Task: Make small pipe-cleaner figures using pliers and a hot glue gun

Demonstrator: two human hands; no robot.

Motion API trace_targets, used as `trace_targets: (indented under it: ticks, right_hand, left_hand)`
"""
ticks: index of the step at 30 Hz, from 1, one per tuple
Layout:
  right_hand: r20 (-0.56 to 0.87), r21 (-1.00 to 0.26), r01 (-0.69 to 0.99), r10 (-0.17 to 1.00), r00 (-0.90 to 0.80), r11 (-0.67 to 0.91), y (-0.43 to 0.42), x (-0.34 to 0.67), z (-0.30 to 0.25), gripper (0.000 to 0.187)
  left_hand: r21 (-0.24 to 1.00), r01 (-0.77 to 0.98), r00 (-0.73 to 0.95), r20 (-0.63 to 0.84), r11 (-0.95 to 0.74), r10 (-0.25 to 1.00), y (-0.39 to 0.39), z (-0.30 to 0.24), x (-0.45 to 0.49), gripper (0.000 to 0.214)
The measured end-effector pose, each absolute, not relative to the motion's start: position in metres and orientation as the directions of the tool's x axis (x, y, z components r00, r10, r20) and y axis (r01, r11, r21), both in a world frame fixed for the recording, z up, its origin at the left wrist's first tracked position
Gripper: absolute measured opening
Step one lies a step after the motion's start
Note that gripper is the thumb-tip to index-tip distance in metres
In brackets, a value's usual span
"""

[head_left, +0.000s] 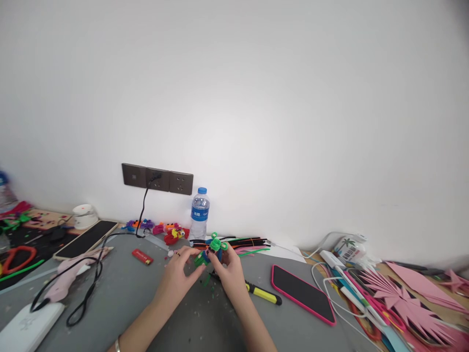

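My left hand (179,276) and my right hand (230,274) meet over the grey mat (146,303), both pinching a small green and blue pipe-cleaner figure (212,249). The fingers of both hands are curled onto it. Just beyond the figure lies a bundle of pipe cleaners (238,243) in black, orange, pink and green. A yellow and black utility knife (264,294) lies right beside my right wrist. Small green scraps (212,291) dot the mat under my hands.
A water bottle (200,213) stands by the wall under a socket strip (157,179). Finished pipe-cleaner figures (172,231) sit left of it. A pink-cased phone (303,293), a red lighter (142,256), a glue gun (73,274), a black cable (88,288) and pink paper cutouts (406,300) surround me.
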State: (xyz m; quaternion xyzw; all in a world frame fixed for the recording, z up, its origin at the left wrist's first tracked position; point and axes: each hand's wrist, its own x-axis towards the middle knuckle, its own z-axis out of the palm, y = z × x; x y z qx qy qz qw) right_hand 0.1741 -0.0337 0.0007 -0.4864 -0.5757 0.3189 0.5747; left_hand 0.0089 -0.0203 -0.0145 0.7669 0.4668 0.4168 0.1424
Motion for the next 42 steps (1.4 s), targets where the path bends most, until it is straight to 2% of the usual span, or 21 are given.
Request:
trace_targets:
  ticks: [8, 17, 26, 31, 36, 39, 42]
  right_hand:
    - [0.343, -0.927, 0.217, 0.925, 0.160, 0.306, -0.034, 0.171, -0.002, 0.024]
    - [0.346, -0.931, 0.178, 0.927, 0.146, 0.319, -0.034, 0.170, 0.002, 0.026]
    - [0.310, -0.950, 0.072, 0.945, 0.101, 0.304, -0.034, 0.172, 0.003, 0.027]
    - [0.371, -0.926, -0.032, 0.922, 0.108, 0.376, -0.035, 0.175, 0.006, 0.026]
    - [0.445, -0.895, 0.047, 0.895, 0.036, 0.443, -0.038, 0.175, 0.011, 0.025]
    - [0.426, -0.900, 0.072, 0.903, -0.052, 0.429, -0.039, 0.174, 0.012, 0.031]
    - [0.415, -0.904, 0.065, 0.905, -0.095, 0.421, -0.040, 0.172, 0.011, 0.031]
  left_hand:
    - [0.599, 0.620, 0.205, 0.501, -0.507, 0.841, -0.022, -0.014, 0.009, 0.029]
    - [0.602, 0.594, 0.181, 0.546, -0.533, 0.818, -0.019, -0.014, 0.008, 0.021]
    - [0.705, 0.518, 0.153, 0.482, -0.485, 0.863, -0.019, -0.008, 0.007, 0.030]
    - [0.819, 0.410, 0.163, 0.368, -0.402, 0.916, -0.020, 0.001, 0.008, 0.034]
    - [0.958, 0.135, 0.191, 0.224, -0.252, 0.956, -0.021, 0.004, 0.010, 0.044]
    - [0.982, -0.022, 0.204, 0.190, -0.190, 0.960, -0.021, 0.003, 0.012, 0.049]
    - [0.983, -0.072, 0.196, 0.177, -0.166, 0.964, -0.022, 0.003, 0.012, 0.049]
